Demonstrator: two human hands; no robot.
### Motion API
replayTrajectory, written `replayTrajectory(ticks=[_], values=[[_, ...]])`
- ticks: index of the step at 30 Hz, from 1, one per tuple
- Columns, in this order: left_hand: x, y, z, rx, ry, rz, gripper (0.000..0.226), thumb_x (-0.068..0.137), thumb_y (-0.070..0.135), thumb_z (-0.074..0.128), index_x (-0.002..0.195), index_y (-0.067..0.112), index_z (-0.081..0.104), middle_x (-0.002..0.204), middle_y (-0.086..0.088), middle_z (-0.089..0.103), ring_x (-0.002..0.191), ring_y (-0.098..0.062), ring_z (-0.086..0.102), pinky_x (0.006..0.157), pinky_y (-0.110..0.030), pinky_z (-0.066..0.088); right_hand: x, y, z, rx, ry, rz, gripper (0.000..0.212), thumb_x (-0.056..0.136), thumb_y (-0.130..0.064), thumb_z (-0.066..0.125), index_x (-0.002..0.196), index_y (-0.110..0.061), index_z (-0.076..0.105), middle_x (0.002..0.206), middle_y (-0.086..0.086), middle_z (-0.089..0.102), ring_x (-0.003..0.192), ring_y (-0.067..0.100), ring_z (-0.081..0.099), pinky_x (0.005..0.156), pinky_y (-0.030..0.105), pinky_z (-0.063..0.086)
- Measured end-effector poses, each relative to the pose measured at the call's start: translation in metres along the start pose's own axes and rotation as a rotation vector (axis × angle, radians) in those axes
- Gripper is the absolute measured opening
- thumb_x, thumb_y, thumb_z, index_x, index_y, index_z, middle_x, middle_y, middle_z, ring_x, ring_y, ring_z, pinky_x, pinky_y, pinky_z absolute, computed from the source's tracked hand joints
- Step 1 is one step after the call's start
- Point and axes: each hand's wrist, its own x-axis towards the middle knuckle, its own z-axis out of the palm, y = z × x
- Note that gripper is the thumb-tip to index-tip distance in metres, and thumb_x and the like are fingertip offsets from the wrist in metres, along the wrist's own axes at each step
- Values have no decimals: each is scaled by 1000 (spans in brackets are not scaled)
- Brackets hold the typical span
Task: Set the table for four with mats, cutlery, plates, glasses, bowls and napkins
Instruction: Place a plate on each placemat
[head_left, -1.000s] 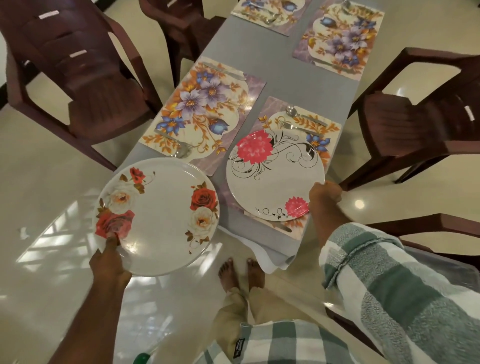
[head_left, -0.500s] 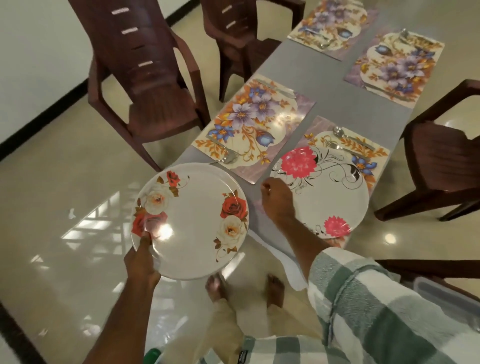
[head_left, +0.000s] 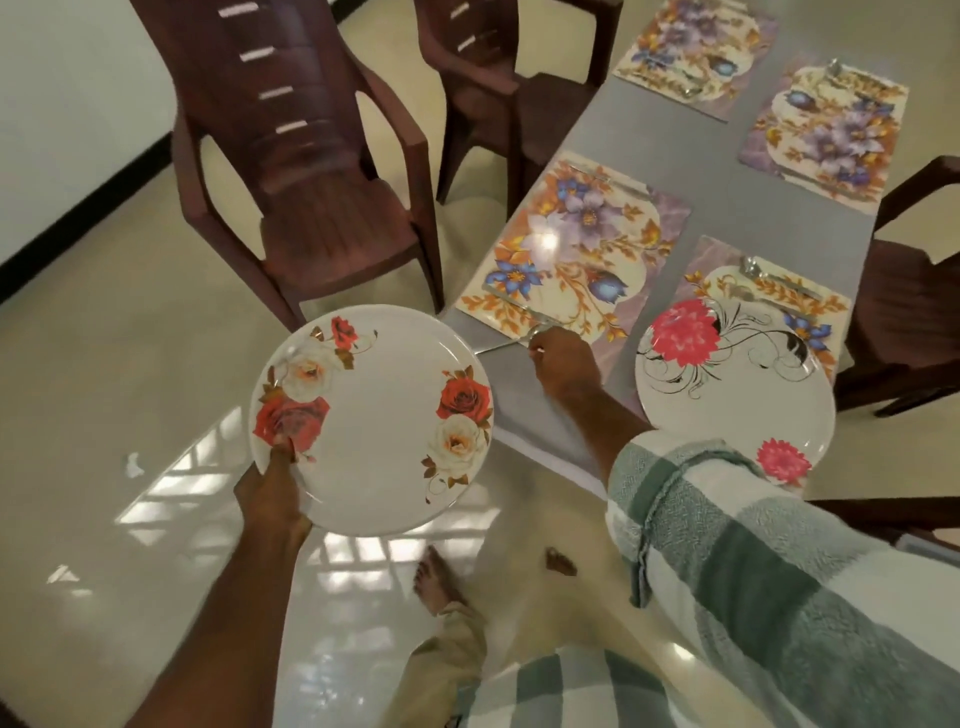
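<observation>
All four mats (head_left: 582, 249) are on the counter (head_left: 691, 166) with cutlery, but only one plate (head_left: 737, 384) is down. Left hand (head_left: 270, 493) grips the rose plate (head_left: 371, 421) over the floor while the right hand (head_left: 563, 358) pinches a spoon (head_left: 519, 338) at the near mat's edge. Glasses, bowls and napkins aren't out yet.

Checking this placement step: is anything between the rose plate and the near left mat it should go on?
Mostly clear. The rose plate, held by the left hand, hangs off the table. On the mat, cutlery lies at the near edge, where the right hand is touching it; more lies along the far edge.
</observation>
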Motion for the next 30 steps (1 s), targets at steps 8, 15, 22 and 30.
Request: replayTrajectory(ticks=[8, 15, 22, 30], values=[[64, 46, 46, 70, -131, -40, 32, 95, 29, 70, 118, 8, 65, 117, -15, 68, 103, -34, 67, 93, -51, 54, 32, -9, 17, -150, -30, -87, 15, 84, -16, 70, 94, -11, 79, 98, 14, 74, 94, 36, 66, 85, 39, 51], [116, 91, 93, 140, -208, -34, 32, 96, 32, 68, 118, 11, 65, 112, -12, 68, 103, -32, 66, 94, -50, 53, 46, -10, 37, -15, 36, 125, 13, 84, -22, 69, 85, -17, 81, 86, 8, 74, 80, 29, 67, 74, 33, 52], [155, 127, 139, 246, -299, -10, 28, 92, 36, 72, 106, 12, 67, 108, -11, 70, 98, -31, 68, 95, -49, 55, 51, -25, 42, 132, 140, 378, 19, 91, -23, 73, 105, -12, 78, 102, 12, 73, 91, 29, 67, 85, 36, 52], [210, 163, 205, 324, -510, -7, 21, 92, 35, 73, 100, 16, 69, 108, -10, 72, 103, -32, 70, 94, -55, 54, 66, -54, 43, 224, 423, 579, 9, 90, -12, 71, 96, -6, 72, 93, 14, 69, 87, 31, 64, 76, 35, 49]])
